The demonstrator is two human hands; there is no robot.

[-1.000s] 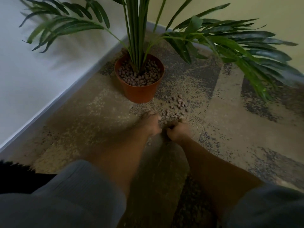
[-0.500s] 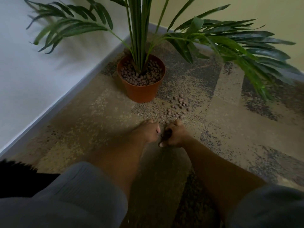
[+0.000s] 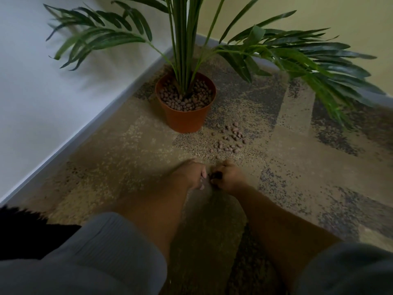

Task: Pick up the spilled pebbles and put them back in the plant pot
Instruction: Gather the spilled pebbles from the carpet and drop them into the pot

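Carpet (image 3: 297, 167) runs into the wall corner, plant pot (image 3: 185, 116) sits near that far corner w/ fronds hanging over the right side. Spilled pebbles (image 3: 230, 140) are scattered just right of the pot, plenty of open floor around. Right hand (image 3: 228, 177) curled on a few pebbles, left hand (image 3: 191, 173) loosely curled, can't tell if holding any. Imo cup both hands and scoop, then tip in low under the leaves.

No legible text, label, brand, number or sign appears on any surface in view — the plant pot (image 3: 185, 116), the carpet (image 3: 297, 167) and both walls carry no readable markings.
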